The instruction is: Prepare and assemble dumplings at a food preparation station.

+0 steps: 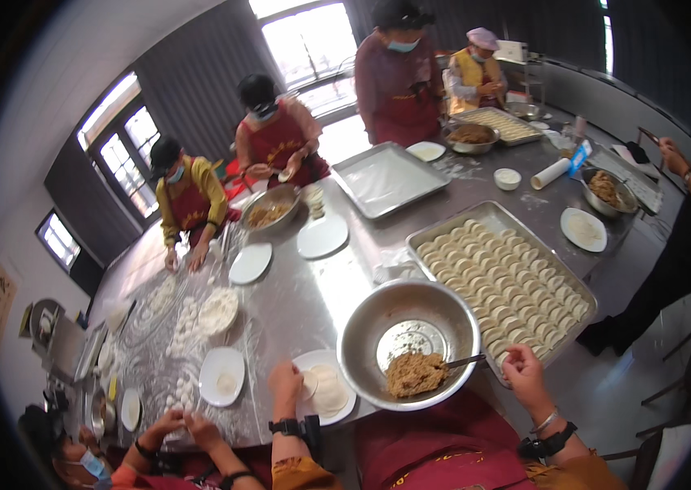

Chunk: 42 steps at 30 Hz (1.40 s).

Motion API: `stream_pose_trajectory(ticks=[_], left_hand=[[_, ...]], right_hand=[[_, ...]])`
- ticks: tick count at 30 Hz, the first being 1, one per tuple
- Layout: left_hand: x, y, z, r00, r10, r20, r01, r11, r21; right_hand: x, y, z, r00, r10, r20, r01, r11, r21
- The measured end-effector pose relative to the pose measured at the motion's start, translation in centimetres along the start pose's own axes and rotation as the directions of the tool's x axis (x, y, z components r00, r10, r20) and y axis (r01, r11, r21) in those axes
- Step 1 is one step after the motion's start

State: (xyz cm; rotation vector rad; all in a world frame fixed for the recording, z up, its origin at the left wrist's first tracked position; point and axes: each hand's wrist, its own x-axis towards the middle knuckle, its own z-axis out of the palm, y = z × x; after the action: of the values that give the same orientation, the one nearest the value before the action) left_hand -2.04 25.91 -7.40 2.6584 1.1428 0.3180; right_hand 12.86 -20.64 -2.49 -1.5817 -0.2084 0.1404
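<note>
My left hand (286, 384) is at the left side of a white plate (345, 411), its fingers pinching the edge of a round dough wrapper (308, 384). More flat wrappers (328, 392) lie on that plate. To the plate's right stands a large steel bowl (376, 312) with a mound of brown minced filling (414, 375). A spoon handle (465, 361) leans over the bowl's right rim. My right hand (524, 370), fingers curled, is at the near edge of a metal tray (492, 211) lined with rows of folded dumplings (498, 278). Whether it holds anything is hidden.
Flour dusts the steel table (284, 306) on the left. A flour bowl (219, 311), white plates (323, 237) and a plastic-lined tray (389, 179) sit farther back. A co-worker's hands (189, 427) are close on my left. Other people stand around the table.
</note>
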Motion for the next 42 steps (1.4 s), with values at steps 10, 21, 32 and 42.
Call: stream_pose_trajectory(ticks=[10,21,32,42], left_hand=[[-1.0,-3.1,0.0,0.996,-0.088,-0.016,0.068,0.857,-0.511],[-1.8,-2.5,-0.5,0.917,-0.383,0.114,0.173,0.123,-0.977],[-8.1,4.6,-0.8,0.941,-0.075,0.330,0.194,-0.678,-0.709],[-12.4,10.7,-2.3,0.940,-0.055,0.338,0.282,-0.437,-0.854]], right_hand=[[1.6,0.1,3.0,0.981,-0.061,0.182,0.078,0.993,-0.084],[4.4,-4.4,6.8,0.842,-0.295,0.452,0.451,0.845,-0.288],[3.4,-5.6,4.7,0.886,-0.283,0.368,0.400,0.867,-0.297],[2.1,-3.1,4.7,0.960,-0.097,0.264,0.073,0.992,0.101]])
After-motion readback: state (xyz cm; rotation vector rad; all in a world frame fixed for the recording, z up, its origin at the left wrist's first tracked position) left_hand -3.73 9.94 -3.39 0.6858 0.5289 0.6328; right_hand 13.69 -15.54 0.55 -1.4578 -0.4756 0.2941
